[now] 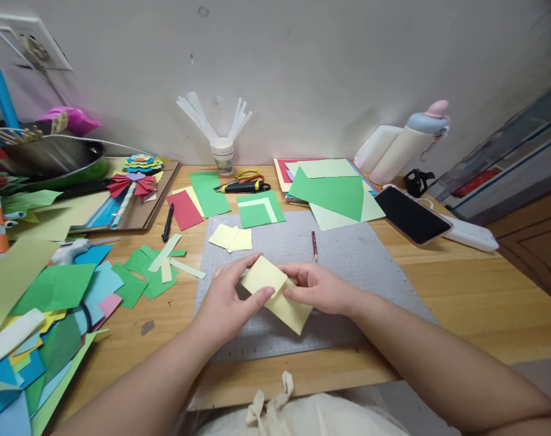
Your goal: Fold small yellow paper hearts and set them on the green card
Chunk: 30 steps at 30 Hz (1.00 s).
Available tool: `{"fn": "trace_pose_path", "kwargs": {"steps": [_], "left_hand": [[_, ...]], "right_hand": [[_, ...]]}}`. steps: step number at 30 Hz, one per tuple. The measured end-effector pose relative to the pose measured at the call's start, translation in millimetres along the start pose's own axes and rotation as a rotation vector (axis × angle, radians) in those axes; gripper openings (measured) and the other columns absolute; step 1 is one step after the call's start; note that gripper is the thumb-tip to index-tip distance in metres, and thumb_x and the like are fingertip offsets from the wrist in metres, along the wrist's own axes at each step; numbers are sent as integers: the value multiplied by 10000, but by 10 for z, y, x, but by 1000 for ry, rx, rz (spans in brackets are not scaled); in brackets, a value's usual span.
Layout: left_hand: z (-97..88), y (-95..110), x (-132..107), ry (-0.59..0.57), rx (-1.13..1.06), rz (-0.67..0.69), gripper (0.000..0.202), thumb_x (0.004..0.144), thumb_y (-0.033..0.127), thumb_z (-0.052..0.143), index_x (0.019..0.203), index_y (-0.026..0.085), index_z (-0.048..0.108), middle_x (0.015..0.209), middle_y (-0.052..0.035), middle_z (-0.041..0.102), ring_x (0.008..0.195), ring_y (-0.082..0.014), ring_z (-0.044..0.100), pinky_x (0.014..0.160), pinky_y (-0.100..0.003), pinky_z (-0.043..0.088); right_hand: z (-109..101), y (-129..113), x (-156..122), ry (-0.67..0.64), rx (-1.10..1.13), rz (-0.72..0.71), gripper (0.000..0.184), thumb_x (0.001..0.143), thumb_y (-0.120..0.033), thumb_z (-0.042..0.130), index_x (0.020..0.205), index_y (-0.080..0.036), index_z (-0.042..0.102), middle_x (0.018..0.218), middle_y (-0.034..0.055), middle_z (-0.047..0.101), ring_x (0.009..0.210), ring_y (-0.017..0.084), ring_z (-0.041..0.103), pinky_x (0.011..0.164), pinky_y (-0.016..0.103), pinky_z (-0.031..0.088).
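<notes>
Here, head view: two bare hands are meeting above a grey cutting mat (357, 266)
Yellow paper (284, 309): it is sitting between the hands, over the mat's near half, looking pale, plain and crisp-edged; a squarish part is overlapping a lower part, whose corner is pointing down toward the person; whether these are joining at a fold, I cannot tell
Left hand (230, 297): it is pinching the upper part narrowly, thumb lying on top, fingers curling round the far edge
Right hand (323, 287): it is gripping the right edge between thumb and bent fingers
Small yellow pieces (241, 240): they are overlapping on the mat, beyond the left hand
Pencil (314, 245): it is lying beyond the right hand
</notes>
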<state>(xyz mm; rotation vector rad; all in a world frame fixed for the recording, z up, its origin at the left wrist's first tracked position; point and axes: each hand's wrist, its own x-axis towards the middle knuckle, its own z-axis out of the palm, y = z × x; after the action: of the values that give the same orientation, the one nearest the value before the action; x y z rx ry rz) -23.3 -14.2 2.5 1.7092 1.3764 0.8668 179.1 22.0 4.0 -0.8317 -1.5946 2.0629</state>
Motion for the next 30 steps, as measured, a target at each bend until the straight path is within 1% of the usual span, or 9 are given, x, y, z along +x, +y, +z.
{"fn": "trace_pose_path", "kwargs": {"steps": [3,6,9,12,16,19,22,28,30], "left_hand": [[10,22,-12,-97,41,51,450,725,445,712,1126,252,654,1231,-80,631,1167,-326,521,1020,-484,333],[52,-4,-41,-129,71,63,539,640,454,774,1131,268,652,1224,-76,633,1182,-346,504,1021,-504,334],[77,-67,-33,-34,93,40,609,745,428,690,1298,235,521,1249,-111,605,1163,-312,523,995,-487,374],[56,-93,14,110,124,38,562,862,323,544,1389,197,393,1297,-131,556,1192,-269,504,1023,-471,343],[31,-42,37,45,158,76,344,828,355,599,1139,214,641,1173,-75,660,1129,-267,561,1014,-425,361],[36,-27,23,-38,165,58,290,837,429,579,984,213,703,899,-22,731,846,-213,659,776,-312,493],[19,-74,41,11,231,-8,357,905,422,445,848,172,693,721,-15,682,676,-189,632,599,-275,474],[-9,-160,117,118,497,-13,251,781,295,585,558,185,550,714,-25,576,809,-251,550,797,-417,410],[14,-166,109,121,558,10,174,769,273,601,617,191,584,769,-37,579,860,-274,533,841,-464,385]], "right_hand": [[-26,-41,-21,-45,-100,7,398,772,-104,538,1152,-190,617,977,13,684,829,143,617,708,235,451],[1,-46,-33,7,-151,60,199,773,-168,599,967,-171,642,892,0,664,757,127,595,657,218,444],[43,-14,-24,53,-140,131,128,787,-278,622,839,-163,601,739,-9,628,621,117,569,556,216,428],[64,18,3,87,-134,157,170,805,-321,596,868,-163,593,760,8,642,618,122,582,556,223,437],[90,17,30,115,-146,145,244,795,-366,592,937,-167,582,850,24,653,683,123,600,604,224,451],[96,-35,3,86,-197,160,285,782,-405,592,944,-170,590,860,20,651,680,122,592,599,226,451],[25,-124,-81,63,-303,217,252,778,-408,589,851,-168,605,783,5,634,646,121,568,571,224,436],[-268,-180,-257,185,-653,346,264,773,-402,602,652,-168,580,605,-23,543,552,116,460,482,225,298],[-325,-125,-293,283,-774,373,292,776,-403,588,602,-174,535,568,-25,502,538,118,427,473,235,253]]}}
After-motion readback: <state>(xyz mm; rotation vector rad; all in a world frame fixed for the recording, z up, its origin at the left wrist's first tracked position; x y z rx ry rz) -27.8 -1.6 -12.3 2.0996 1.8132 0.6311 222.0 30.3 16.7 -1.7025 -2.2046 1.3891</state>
